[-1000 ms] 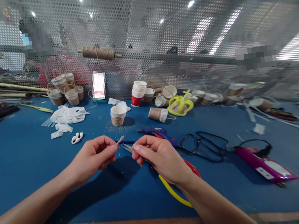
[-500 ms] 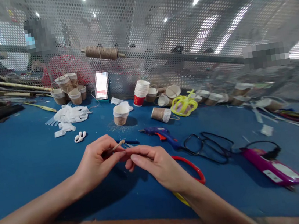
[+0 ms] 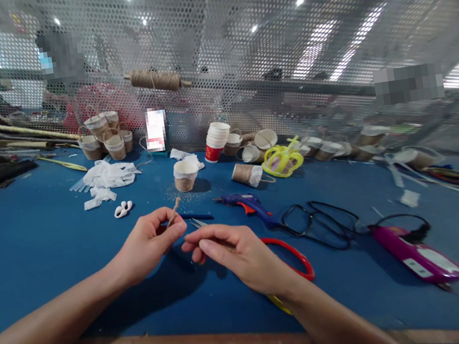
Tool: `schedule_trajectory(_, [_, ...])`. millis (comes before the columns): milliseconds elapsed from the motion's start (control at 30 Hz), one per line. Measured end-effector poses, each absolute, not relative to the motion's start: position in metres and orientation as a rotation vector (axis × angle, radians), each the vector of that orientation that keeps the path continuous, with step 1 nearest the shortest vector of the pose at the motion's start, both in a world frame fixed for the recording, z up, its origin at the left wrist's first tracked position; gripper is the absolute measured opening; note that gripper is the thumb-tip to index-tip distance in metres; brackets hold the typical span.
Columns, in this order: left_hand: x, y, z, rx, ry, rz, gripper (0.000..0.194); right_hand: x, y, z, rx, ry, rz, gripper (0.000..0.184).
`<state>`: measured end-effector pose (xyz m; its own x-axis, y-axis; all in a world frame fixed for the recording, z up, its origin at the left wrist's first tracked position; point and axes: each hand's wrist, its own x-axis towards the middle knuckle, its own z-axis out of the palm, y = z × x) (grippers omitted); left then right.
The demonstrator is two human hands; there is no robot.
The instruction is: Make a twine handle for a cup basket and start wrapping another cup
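My left hand point(image 3: 150, 244) pinches a short piece of brown twine point(image 3: 173, 210) whose end sticks up above the fingers. My right hand point(image 3: 232, 254) is closed low over the blue table point(image 3: 43, 243), just right of the left hand, and appears to grip scissors point(image 3: 292, 254) with red and yellow handles. The scissor tip point(image 3: 196, 223) shows between the two hands. A twine-wrapped paper cup point(image 3: 184, 176) stands upright beyond my hands.
A blue glue gun point(image 3: 249, 203) with a black cord point(image 3: 322, 224) lies right of my hands, beside a magenta packet point(image 3: 416, 257). White scraps point(image 3: 104, 178), stacked cups point(image 3: 215, 141), small baskets point(image 3: 105, 137) and a yellow crown point(image 3: 281, 160) sit along a perforated screen holding a twine spool point(image 3: 156, 80). A person sits behind it.
My right hand has dropped lower toward the table with the scissors. The twine end in my left hand now points more upright. The view shifted slightly left.
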<state>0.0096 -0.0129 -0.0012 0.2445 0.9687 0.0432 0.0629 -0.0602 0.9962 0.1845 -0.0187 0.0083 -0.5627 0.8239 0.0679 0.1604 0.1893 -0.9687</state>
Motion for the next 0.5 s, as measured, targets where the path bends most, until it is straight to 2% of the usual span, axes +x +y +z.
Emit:
schedule_trajectory(100, [0.009, -0.012, -0.003, 1.348, 1.053, 1.014, 0.025, 0.184, -0.019, 0.006, -0.982, -1.844, 1.349, 0.016])
schedule_trajectory(267, [0.013, -0.016, -0.005, 1.132, 0.874, 0.892, 0.028, 0.180, -0.017, 0.000, -1.005, -1.879, 0.913, 0.015])
schedule_trajectory(367, [0.016, -0.018, -0.005, 1.000, 0.793, 0.842, 0.030, 0.177, -0.017, -0.002, -0.906, -1.979, 0.663, 0.005])
schedule_trajectory(500, [0.017, -0.018, -0.005, 0.894, 0.757, 0.818, 0.029, 0.176, -0.016, -0.004, -0.812, -2.025, 0.448, 0.003])
